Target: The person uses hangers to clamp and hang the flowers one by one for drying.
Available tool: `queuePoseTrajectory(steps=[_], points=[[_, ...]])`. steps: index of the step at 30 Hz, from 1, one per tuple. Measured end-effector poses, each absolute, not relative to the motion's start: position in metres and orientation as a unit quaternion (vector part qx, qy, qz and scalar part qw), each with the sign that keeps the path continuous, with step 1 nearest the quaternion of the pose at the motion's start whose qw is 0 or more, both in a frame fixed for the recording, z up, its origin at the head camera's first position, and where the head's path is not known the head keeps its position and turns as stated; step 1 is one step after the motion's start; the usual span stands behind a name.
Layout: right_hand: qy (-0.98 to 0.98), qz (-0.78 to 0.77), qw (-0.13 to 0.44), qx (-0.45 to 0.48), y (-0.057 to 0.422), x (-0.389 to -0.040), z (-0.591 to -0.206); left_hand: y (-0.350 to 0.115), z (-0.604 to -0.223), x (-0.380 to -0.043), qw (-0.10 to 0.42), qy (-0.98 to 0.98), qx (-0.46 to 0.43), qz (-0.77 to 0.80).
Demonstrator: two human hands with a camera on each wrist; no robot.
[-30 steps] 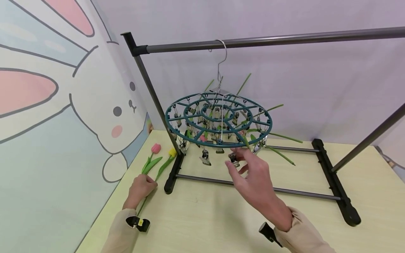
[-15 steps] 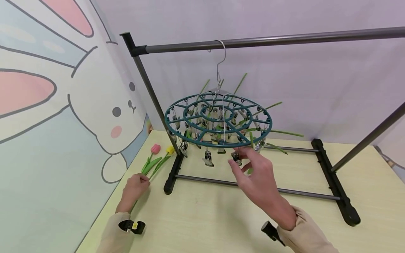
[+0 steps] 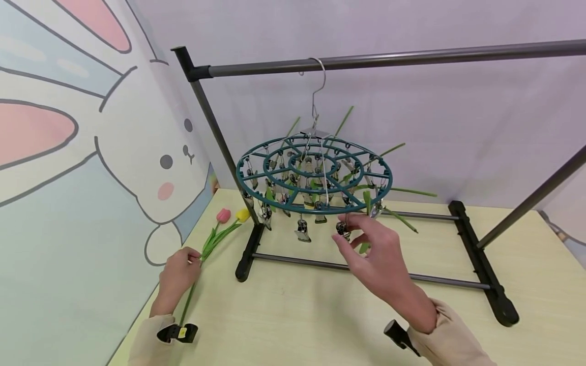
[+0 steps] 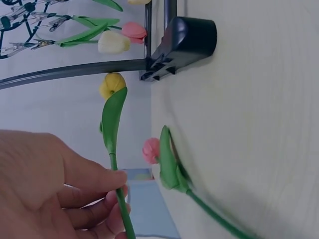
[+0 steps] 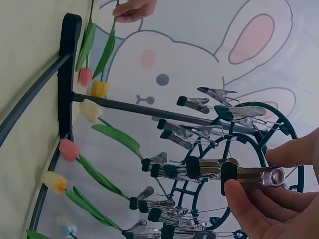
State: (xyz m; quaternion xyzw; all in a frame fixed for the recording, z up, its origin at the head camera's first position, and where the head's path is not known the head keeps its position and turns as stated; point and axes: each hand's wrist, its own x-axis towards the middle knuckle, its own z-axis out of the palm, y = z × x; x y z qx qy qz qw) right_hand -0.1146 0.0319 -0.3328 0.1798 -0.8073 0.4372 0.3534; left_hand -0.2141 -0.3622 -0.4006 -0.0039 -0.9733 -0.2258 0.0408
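My left hand (image 3: 180, 272) pinches the stem of a yellow tulip (image 4: 113, 114), its thumb and fingertips on the green stem. Beside it a pink tulip (image 4: 151, 150) lies on the table, apart from the fingers in the left wrist view. With thumb and fingers, my right hand (image 3: 377, 254) holds a metal clip (image 5: 254, 176) with a dark tip, near the front rim of a round green hanger (image 3: 315, 208). Several clips dangle from this hanger, and some grip tulips by their stems, such as a pink tulip (image 5: 69, 150) and a white tulip (image 5: 90, 110).
A dark metal rack bar (image 3: 412, 57) carries the hanger by its hook (image 3: 324, 76). The rack's black left foot (image 3: 249, 254) stands right of the left hand. Its lower crossbar (image 3: 297, 261) runs behind the right hand. A rabbit-printed wall (image 3: 68, 244) borders the table's left side.
My left hand has moved left and a little toward me, drawing the yellow tulip along closer to the pink one. The right hand shifts slightly right and stays at the clip.
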Motion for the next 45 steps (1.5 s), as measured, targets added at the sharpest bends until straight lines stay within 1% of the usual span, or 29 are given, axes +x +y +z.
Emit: queuePoseTrajectory(steps=[5,13,19,27,30,34,38,42,45], points=[[-0.805,0.439,0.351,0.190,0.033,-0.115,-0.332,-0.371,-0.391,-0.207,0.058,-0.974,-0.012,-0.217],[-0.805,0.435,0.354,0.193,0.035,-0.115,-0.332,-0.376,-0.378,-0.198,0.138,-0.969,-0.057,-0.195],[-0.804,0.437,0.354,0.193,0.039,-0.115,-0.329,-0.366,-0.367,-0.194,0.174,-0.965,-0.090,-0.175],[-0.802,0.442,0.351,0.193,0.043,-0.114,-0.329,-0.345,-0.360,-0.191,0.232,-0.947,-0.166,-0.149],[-0.806,0.438,0.349,0.192,0.044,-0.114,-0.329,-0.339,-0.356,-0.188,0.234,-0.943,-0.187,-0.146],[-0.807,0.436,0.349,0.192,0.046,-0.113,-0.329,-0.331,-0.352,-0.185,0.213,-0.944,-0.201,-0.153],[-0.805,0.436,0.352,0.192,0.047,-0.112,-0.328,-0.325,-0.351,-0.184,0.202,-0.941,-0.222,-0.154],[-0.806,0.438,0.351,0.188,0.048,-0.111,-0.328,-0.319,-0.348,-0.181,0.205,-0.937,-0.241,-0.150],[-0.807,0.440,0.348,0.185,0.049,-0.111,-0.328,-0.314,-0.345,-0.178,0.219,-0.929,-0.259,-0.147]])
